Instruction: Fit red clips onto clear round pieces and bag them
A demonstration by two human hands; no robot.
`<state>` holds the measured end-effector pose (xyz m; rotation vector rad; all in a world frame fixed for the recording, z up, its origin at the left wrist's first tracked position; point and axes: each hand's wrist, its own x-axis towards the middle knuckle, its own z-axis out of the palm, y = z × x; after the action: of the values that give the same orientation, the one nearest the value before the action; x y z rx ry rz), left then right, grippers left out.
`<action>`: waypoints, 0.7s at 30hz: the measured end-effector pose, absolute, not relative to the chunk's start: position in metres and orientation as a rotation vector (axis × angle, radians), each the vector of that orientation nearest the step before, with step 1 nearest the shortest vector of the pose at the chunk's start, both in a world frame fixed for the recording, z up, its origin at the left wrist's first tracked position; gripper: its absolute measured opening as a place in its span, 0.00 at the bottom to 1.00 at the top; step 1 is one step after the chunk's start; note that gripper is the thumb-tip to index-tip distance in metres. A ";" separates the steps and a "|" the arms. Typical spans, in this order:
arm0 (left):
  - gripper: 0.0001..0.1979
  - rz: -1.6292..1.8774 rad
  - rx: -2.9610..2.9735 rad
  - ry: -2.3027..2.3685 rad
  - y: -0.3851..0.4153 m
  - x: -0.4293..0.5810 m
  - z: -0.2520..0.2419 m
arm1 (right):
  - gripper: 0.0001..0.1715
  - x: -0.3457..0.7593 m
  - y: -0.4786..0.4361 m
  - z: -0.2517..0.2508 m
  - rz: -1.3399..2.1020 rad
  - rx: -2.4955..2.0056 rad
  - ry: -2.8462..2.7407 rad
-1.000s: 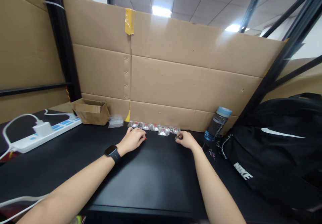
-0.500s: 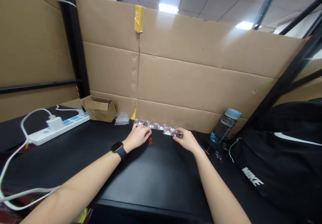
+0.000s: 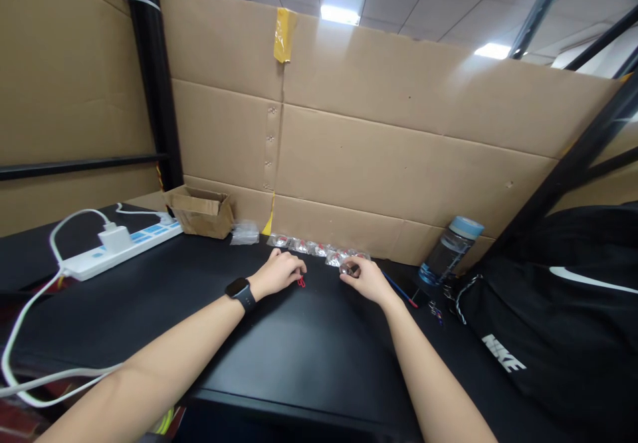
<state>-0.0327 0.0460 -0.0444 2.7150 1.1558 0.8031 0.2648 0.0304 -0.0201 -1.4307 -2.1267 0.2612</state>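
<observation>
The left hand [image 3: 279, 273] has its fingers curled at a red cord [image 3: 301, 283]; whether they grip it cannot be told. The right hand [image 3: 367, 279] pinches a small round object [image 3: 347, 269] beside the row of clear packets [image 3: 300, 246], which contain red and silvery items. Farther left are flat clear bags [image 3: 244, 233], then an open-topped carton [image 3: 207, 220].

Round item [image 3: 345, 269], one, in right fingers [image 3: 351, 281]; red cord [image 3: 301, 282], one, at left fingers [image 3: 296, 268]; clear packets [image 3: 300, 246], at least five, beyond both; bottle [image 3: 450, 251], one, rightward.
</observation>
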 end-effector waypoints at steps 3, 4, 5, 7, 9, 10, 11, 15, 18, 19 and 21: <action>0.08 0.878 2.662 1.045 0.051 -0.039 -0.040 | 0.18 0.263 0.030 -0.020 0.317 -1.410 -2.088; 0.09 0.909 2.631 1.002 0.053 -0.042 -0.037 | 0.19 0.262 0.030 -0.020 0.355 -1.392 -2.070; 0.10 0.936 2.584 0.962 0.055 -0.044 -0.034 | 0.19 0.260 0.029 -0.019 0.406 -1.369 -2.047; 0.12 0.970 2.415 0.896 0.058 -0.046 -0.031 | 0.21 0.256 0.028 -0.019 0.546 -1.304 -1.980; 0.12 0.996 2.161 0.863 0.059 -0.045 -0.030 | 0.25 0.249 0.026 -0.018 0.734 -1.221 -1.867; 0.12 1.016 2.031 0.857 0.059 -0.042 -0.030 | 0.26 0.245 0.024 -0.018 0.834 -1.172 -1.798; 0.13 1.042 1.917 0.854 0.058 -0.039 -0.031 | 0.27 0.240 0.022 -0.017 0.928 -1.121 -1.724; 0.13 1.137 1.702 0.831 0.048 -0.022 -0.035 | 0.29 0.219 0.012 -0.018 1.178 -0.953 -1.486; 0.14 1.184 1.624 0.825 0.038 -0.011 -0.035 | 0.29 0.206 0.005 -0.019 1.275 -0.879 -1.397; 0.15 1.201 1.603 0.833 0.035 -0.008 -0.034 | 0.29 0.203 0.003 -0.019 1.292 -0.866 -1.382; 0.16 1.241 1.584 0.846 0.031 -0.005 -0.033 | 0.28 0.199 0.000 -0.019 1.310 -0.855 -1.372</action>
<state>-0.0048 0.0308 -0.0325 1.5836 0.8463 1.2409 0.1987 -0.0003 -0.0188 -0.8548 -1.3722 1.3102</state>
